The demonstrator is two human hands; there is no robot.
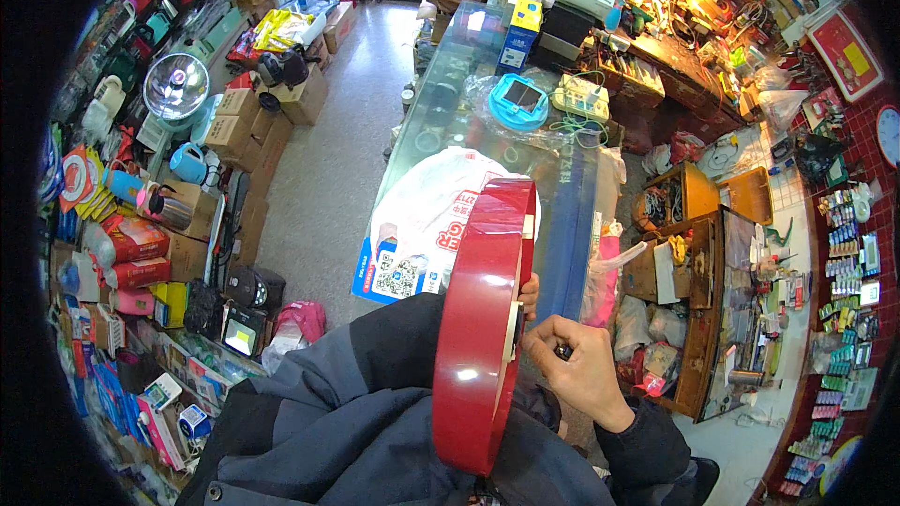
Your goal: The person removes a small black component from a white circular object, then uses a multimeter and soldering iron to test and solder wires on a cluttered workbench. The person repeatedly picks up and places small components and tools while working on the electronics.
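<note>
A large glossy red round casing (478, 319) stands on edge in front of my body, its rim toward me. Its kind is not clear from this side; pale cream parts show along its right face. Only a few fingers of my left hand (531, 298) show, curled at the casing's right side; the rest of the hand is behind it. Close to that same face, my right hand (583, 370) is closed in a pinch. Something small and dark shows between its fingers, too little to name. Beyond the casing, a white plastic bag (427, 201) lies on the glass counter (450, 84).
A blue and white printed sheet (398, 281) lies under the bag. Farther along are a round blue device (518, 101), a yellow and blue box (520, 33) and a cream power strip (581, 98). An open wooden drawer (689, 319) is at right; stacked goods line the left.
</note>
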